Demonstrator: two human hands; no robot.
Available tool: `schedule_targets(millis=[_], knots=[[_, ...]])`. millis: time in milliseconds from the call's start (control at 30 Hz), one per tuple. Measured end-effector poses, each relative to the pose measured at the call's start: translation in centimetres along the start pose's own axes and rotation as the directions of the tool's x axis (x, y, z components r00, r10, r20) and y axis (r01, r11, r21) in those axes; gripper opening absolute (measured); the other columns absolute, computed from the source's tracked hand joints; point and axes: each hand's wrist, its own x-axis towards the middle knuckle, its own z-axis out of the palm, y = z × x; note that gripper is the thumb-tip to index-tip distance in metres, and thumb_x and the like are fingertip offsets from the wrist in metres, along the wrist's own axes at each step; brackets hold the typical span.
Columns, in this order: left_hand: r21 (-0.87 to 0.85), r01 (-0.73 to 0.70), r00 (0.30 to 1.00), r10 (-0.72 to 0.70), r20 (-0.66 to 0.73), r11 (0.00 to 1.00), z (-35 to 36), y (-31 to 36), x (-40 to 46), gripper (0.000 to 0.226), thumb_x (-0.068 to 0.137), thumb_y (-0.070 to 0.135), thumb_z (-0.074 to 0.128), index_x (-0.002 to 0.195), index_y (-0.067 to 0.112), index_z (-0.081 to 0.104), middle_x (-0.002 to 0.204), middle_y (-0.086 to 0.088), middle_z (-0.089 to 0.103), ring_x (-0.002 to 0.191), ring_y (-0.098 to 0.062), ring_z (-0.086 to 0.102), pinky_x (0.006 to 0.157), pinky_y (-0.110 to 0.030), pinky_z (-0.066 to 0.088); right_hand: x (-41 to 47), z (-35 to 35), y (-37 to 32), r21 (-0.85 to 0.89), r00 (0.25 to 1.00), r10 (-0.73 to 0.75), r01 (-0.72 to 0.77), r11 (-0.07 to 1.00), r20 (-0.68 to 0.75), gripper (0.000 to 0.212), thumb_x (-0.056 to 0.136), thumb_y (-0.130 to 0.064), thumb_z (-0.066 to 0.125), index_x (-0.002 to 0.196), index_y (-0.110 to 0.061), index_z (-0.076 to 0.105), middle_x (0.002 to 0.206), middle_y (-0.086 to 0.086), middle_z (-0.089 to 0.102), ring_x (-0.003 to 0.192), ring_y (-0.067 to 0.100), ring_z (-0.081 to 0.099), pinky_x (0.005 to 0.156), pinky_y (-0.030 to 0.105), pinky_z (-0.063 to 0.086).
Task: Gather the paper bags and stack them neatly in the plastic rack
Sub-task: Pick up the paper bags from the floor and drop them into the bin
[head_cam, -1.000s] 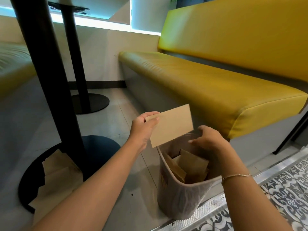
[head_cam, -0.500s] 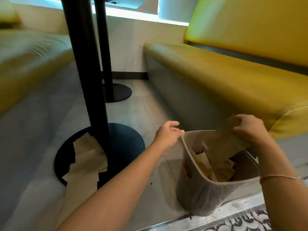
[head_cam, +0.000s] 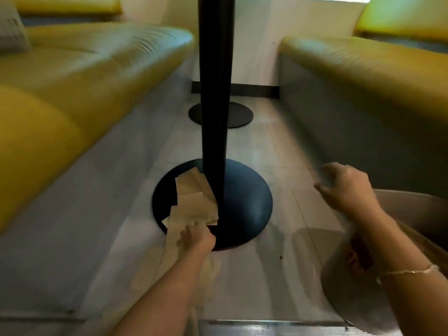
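The loose paper bags [head_cam: 194,200] lay spread over the black table base [head_cam: 242,202] and the floor [head_cam: 278,166], where the left hand [head_cam: 196,237], half a second earlier empty beside the rack, now pressed down on them; its grip was blurred and could not be determined. The right hand [head_cam: 346,187] had released its bag and hovered loosely curled, empty, just above the plastic rack [head_cam: 412,202] at lower right.

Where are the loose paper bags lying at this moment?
The paper bags lie centre-left on the floor, across the round black table base, left of its pole, under the left hand.
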Motion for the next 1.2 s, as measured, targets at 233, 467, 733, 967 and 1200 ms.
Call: schedule_targets(millis=[233,467,733,967,1200], knots=[[0.26,0.068,0.995,-0.086,0.055,0.963,-0.3,-8.4,2.3,0.085,0.071,0.047,0.074,0.137,0.012,0.033,0.137,-0.01,0.038,0.127,-0.028,0.039,0.1,-0.035,0.039,0.1,8.4,-2.7,-0.07,0.953,-0.154,0.178,0.982,0.259,0.036,0.089,-0.023,0.06,0.125,-0.022,0.054,0.119,0.004,0.057,0.102,0.02,0.057,0.087,0.031,0.047],[0.46,-0.133,0.991,0.134,0.031,0.878,0.2,-10.3,2.7,0.069,0.068,0.064,0.067,0.119,0.023,0.047,0.126,-0.004,0.042,0.12,-0.025,0.031,0.095,-0.033,0.033,-1.3,14.0,-1.4,-0.111,0.895,-0.131,0.195,0.974,0.427,0.04,0.089,-0.022,0.059,0.128,-0.019,0.053,0.124,0.006,0.058,0.113,0.023,0.055,0.095,0.03,0.043],[0.402,-0.345,0.937,0.336,0.094,0.848,0.2,-10.7,2.4,0.059,0.072,0.051,0.071,0.12,0.03,0.045,0.132,0.004,0.04,0.119,-0.019,0.031,0.096,-0.028,0.029,-4.1,17.9,-0.1,-0.146,0.837,-0.046,0.149,0.978,0.546,0.04,0.088,-0.023,0.06,0.128,-0.021,0.053,0.126,0.004,0.056,0.113,0.02,0.055,0.092,0.029,0.046],[0.494,-0.351,0.936,0.297,0.188,0.795,0.4,-9.7,2.4,0.054,0.077,0.054,0.065,0.118,0.021,0.052,0.127,-0.004,0.043,0.123,-0.023,0.032,0.098,-0.033,0.03,-5.7,18.6,0.7,-0.156,0.812,-0.005,0.118,0.981,0.584,0.041,0.088,-0.021,0.06,0.129,-0.022,0.052,0.126,0.004,0.056,0.111,0.021,0.056,0.091,0.029,0.049],[0.247,-0.493,0.868,0.492,0.07,0.834,0.2,-9.2,1.7,0.037,0.069,0.051,0.071,0.067,0.03,0.041,0.088,0.008,0.052,0.103,-0.015,0.043,0.092,-0.027,0.025,-6.4,18.3,0.0,-0.076,0.809,-0.007,0.064,0.995,0.587,0.053,0.085,-0.026,0.065,0.134,-0.022,0.045,0.13,0.008,0.054,0.115,0.022,0.055,0.094,0.03,0.047]])
